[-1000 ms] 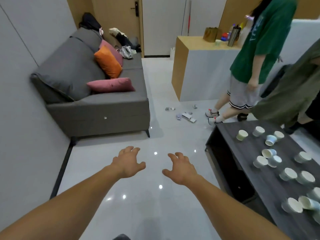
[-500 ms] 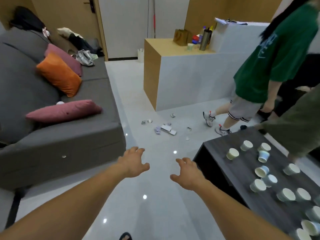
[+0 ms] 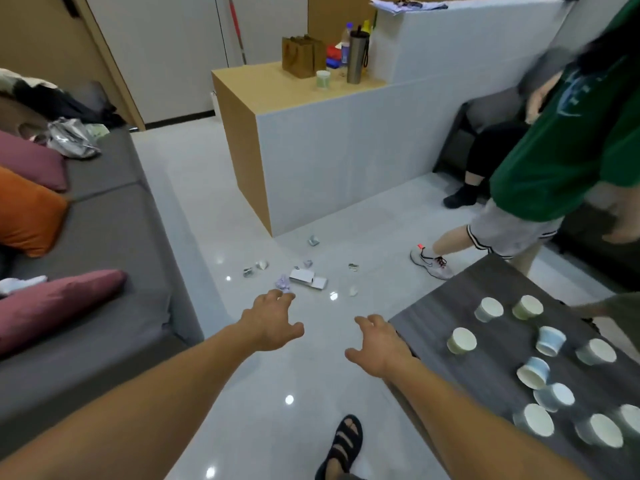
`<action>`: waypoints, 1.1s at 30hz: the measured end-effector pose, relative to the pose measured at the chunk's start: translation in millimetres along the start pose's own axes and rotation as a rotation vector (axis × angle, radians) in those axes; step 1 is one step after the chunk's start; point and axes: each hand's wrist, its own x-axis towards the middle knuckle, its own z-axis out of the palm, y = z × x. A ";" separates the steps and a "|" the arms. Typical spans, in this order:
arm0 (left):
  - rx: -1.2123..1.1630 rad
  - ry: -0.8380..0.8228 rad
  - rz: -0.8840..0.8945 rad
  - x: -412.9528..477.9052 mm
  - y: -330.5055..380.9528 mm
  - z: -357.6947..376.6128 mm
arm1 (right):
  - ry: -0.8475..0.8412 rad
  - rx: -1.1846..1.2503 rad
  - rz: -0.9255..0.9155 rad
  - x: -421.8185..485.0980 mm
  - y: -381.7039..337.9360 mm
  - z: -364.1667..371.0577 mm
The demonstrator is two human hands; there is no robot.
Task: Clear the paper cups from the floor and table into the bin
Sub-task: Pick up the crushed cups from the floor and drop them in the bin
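Several paper cups, pale green, blue and white, stand and lie on the dark wooden table (image 3: 450, 382) at the right; the nearest to me is a pale green cup (image 3: 461, 340). Crushed cups and scraps of paper (image 3: 306, 278) lie scattered on the white floor ahead. My left hand (image 3: 272, 323) is stretched out over the floor with spread fingers, holding nothing, just short of the scraps. My right hand (image 3: 379, 344) hovers beside the table's near corner, fingers relaxed and empty. No bin is in view.
A grey sofa (image 3: 114, 237) with pink and orange cushions lines the left. A wood-and-white counter (image 3: 311, 140) stands ahead. A person in a green shirt (image 3: 554, 161) stands by the table's far end; another sits behind. My sandalled foot (image 3: 343, 445) is below.
I have stepped forward and turned right: the sofa slid left, the floor scraps and table came closer. Both hands stay outstretched and empty. The person in green has shifted.
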 end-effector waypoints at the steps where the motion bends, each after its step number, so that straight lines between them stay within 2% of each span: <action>1: 0.005 -0.005 -0.013 18.5 6.6 -9.6 | -0.007 0.001 0.001 17.2 5.4 -12.7; 6: -0.045 0.033 -0.044 104.6 37.4 -50.3 | -0.007 0.004 -0.020 97.1 33.9 -76.3; 11: -0.036 -0.037 -0.044 173.8 57.6 -70.7 | -0.037 0.016 0.010 164.4 52.2 -115.2; 19: -0.059 -0.149 0.035 334.8 71.1 -97.4 | -0.095 0.037 0.085 295.1 75.1 -149.1; 27: -0.112 -0.286 0.009 512.7 58.3 -98.9 | -0.220 0.083 0.197 441.4 98.2 -148.2; 33: -0.195 -0.330 -0.093 634.0 42.2 -30.7 | -0.297 0.140 0.228 573.8 137.7 -93.4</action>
